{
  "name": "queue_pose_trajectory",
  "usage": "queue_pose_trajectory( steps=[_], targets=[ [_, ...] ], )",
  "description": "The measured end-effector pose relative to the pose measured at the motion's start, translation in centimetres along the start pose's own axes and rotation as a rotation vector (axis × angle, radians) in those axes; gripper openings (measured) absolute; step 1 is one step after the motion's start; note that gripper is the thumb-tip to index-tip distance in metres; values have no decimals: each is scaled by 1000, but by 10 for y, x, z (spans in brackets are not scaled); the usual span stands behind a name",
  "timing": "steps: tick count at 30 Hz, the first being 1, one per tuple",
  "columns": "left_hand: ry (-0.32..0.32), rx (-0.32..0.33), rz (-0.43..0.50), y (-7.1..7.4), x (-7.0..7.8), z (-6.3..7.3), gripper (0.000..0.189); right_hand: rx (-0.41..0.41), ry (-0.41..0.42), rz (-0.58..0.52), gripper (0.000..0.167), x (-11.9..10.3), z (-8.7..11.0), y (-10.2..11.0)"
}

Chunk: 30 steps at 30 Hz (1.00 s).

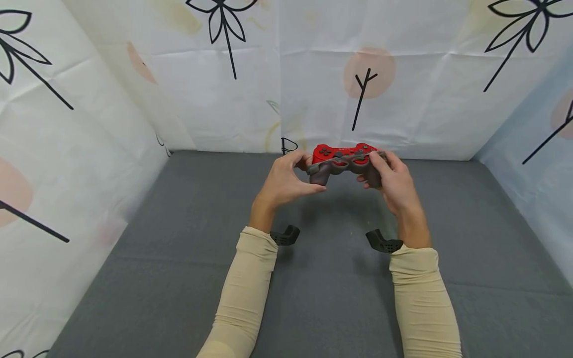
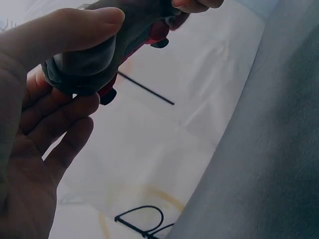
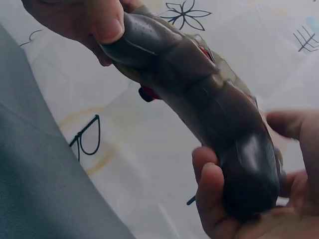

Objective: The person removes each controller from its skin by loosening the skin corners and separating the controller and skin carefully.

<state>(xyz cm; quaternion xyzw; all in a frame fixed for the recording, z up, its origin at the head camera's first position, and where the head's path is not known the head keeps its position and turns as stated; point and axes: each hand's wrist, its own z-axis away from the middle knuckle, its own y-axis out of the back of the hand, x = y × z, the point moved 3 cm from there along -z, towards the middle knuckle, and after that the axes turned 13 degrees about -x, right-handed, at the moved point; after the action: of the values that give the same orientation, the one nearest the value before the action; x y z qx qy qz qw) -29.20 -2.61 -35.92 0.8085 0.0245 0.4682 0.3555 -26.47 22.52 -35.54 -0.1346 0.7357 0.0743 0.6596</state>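
Note:
A red game controller [image 1: 329, 149] is held up over the far part of the table. A dark translucent rubbery cover [image 1: 320, 175] wraps its grips and lower side, while the red top shows above the cover's edge. My left hand [image 1: 284, 181] grips the left end, with the thumb [image 2: 84, 30] along the covered grip and fingers beneath. At the other end my right hand [image 1: 398, 186] holds the covered grip [image 3: 249, 174] between thumb and fingers. In the right wrist view the cover's smooth back faces the camera, hiding most of the red body.
A grey cloth-covered table [image 1: 188, 278] lies under the arms. White fabric walls [image 1: 425, 114] with plant drawings stand behind and at both sides. Each wrist carries a black mount [image 1: 286, 236].

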Motion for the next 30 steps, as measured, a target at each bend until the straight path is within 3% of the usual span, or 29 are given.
queue_pose_trajectory(
  steps=[8,16,25,30],
  targets=[
    [47,55,107,20,-17,10,47,-108,33,314,77,1,1,-3],
    [26,10,184,28,-20,13,44,-132,209,209,66,2,2,-4],
    [-15,-29,215,30,-12,13,45,-142,233,110,55,1,6,-2],
    [-30,-34,216,29,-12,13,44,-100,264,93,44,0,6,-3]
  ],
)
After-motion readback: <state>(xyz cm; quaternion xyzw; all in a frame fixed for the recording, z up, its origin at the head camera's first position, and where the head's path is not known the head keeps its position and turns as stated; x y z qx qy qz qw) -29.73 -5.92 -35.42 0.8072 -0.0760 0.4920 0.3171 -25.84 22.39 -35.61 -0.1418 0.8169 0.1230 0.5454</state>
